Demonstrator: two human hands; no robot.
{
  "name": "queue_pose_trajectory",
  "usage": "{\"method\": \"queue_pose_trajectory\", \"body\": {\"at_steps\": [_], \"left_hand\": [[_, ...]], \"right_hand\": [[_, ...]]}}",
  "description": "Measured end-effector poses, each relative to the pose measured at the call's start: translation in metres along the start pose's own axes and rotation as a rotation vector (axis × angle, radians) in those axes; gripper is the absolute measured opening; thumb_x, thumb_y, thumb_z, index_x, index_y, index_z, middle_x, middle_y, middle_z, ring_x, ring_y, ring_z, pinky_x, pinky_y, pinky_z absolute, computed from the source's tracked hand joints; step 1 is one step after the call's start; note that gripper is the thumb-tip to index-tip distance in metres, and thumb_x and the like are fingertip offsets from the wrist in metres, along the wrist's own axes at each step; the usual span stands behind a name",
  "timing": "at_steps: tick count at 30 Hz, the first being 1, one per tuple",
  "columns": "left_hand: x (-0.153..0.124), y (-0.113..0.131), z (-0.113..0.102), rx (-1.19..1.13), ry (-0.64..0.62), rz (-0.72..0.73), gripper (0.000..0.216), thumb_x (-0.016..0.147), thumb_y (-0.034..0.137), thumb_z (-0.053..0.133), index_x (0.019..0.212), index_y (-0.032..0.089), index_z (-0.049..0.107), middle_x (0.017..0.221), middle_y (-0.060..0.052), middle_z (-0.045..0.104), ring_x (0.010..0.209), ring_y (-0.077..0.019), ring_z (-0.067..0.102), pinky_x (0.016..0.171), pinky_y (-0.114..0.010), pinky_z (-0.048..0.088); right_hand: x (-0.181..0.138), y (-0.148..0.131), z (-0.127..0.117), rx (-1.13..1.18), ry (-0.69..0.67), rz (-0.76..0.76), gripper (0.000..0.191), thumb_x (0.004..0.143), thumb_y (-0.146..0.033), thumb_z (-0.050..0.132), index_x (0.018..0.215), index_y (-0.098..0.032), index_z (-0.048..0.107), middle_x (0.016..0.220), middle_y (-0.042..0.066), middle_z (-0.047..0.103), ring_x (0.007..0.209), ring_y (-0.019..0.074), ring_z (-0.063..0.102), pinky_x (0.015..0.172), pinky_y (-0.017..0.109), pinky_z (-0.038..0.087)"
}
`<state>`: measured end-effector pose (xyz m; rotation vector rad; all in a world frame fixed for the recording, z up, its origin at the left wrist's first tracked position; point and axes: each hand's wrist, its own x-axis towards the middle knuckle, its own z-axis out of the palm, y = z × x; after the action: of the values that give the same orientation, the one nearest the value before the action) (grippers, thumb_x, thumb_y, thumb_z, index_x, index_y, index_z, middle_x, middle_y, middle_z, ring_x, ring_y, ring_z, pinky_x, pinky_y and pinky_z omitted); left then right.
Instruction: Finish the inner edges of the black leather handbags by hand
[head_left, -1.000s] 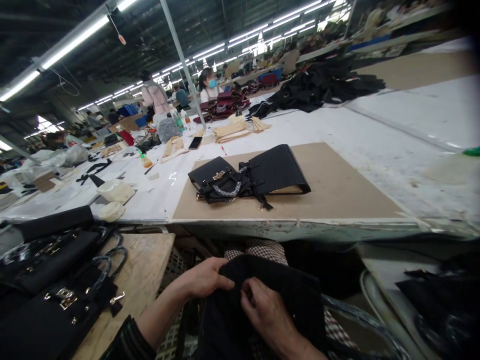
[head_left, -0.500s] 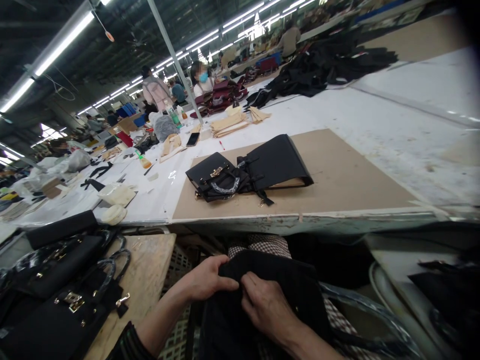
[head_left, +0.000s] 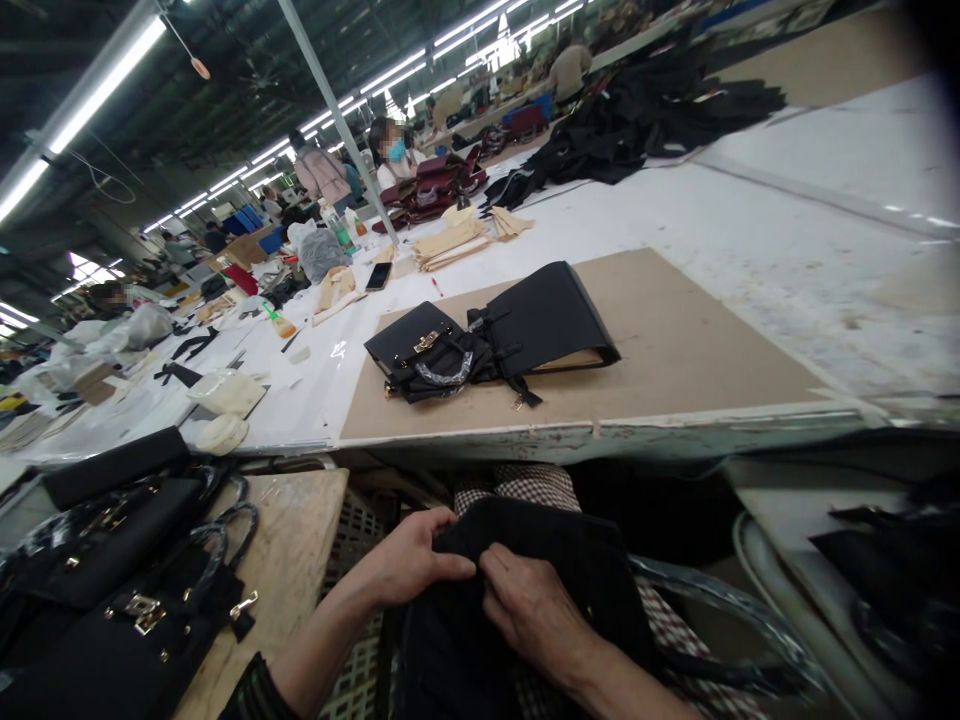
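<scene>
A worker seated at a long factory table (head_left: 787, 240) holds a black bag (head_left: 570, 560) in the lap, below the table's edge. The left hand (head_left: 409, 560) and right hand (head_left: 532, 610) are both clenched on its top rim, apparently to keep it steady and close. Another handbag (head_left: 487, 335) lies flat on a cardboard sheet (head_left: 675, 350), likely sparing it the rough tabletop. More bags (head_left: 112, 580) sit on a wooden bench (head_left: 292, 540) at the left

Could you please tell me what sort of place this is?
Probably a handbag factory: black handbags lie on the long worktable, more bags are piled at left, and co-workers work farther along.
</scene>
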<state>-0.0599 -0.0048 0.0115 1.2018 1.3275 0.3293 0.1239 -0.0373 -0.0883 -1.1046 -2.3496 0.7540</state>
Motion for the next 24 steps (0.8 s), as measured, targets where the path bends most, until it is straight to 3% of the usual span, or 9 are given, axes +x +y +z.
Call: {"method": "queue_pose_trajectory", "body": {"at_steps": [8,12,16,24], "left_hand": [[0.002,-0.003,0.001,0.029,-0.004,0.024,0.032,0.072,0.032,0.076,0.097,0.014,0.064,0.086,0.0,0.062,0.076,-0.0145,0.051,0.068,-0.024,0.039],[0.002,0.001,0.004,0.127,0.042,0.072,0.036,0.089,0.05,0.056,0.085,0.015,0.059,0.076,0.002,0.049,0.07,-0.0119,0.041,0.062,-0.022,0.034],[0.002,0.003,0.007,0.077,0.068,0.08,0.046,0.092,0.058,0.045,0.08,0.015,0.055,0.074,0.002,0.045,0.069,-0.0118,0.038,0.061,-0.023,0.033],[0.013,0.02,-0.003,0.107,0.079,-0.04,0.022,0.073,0.031,0.062,0.073,0.011,0.069,0.063,0.001,0.055,0.061,-0.0118,0.043,0.058,-0.024,0.033]], "right_hand": [[-0.001,0.003,0.002,0.002,-0.001,0.003,0.019,0.078,-0.004,0.047,0.088,-0.018,0.053,0.085,0.002,0.061,0.074,0.0175,0.061,0.062,0.027,0.038],[-0.002,0.004,0.003,0.003,-0.003,0.01,0.017,0.08,-0.004,0.047,0.087,-0.018,0.053,0.085,0.003,0.061,0.074,0.0169,0.061,0.063,0.026,0.04],[-0.005,0.003,0.003,-0.019,0.01,0.003,0.017,0.081,-0.003,0.046,0.085,-0.018,0.053,0.084,0.002,0.06,0.072,0.0169,0.06,0.062,0.027,0.039],[-0.014,-0.001,0.006,0.016,0.037,-0.038,0.018,0.082,-0.003,0.045,0.086,-0.019,0.052,0.085,0.001,0.059,0.073,0.0165,0.058,0.063,0.027,0.039]]}}
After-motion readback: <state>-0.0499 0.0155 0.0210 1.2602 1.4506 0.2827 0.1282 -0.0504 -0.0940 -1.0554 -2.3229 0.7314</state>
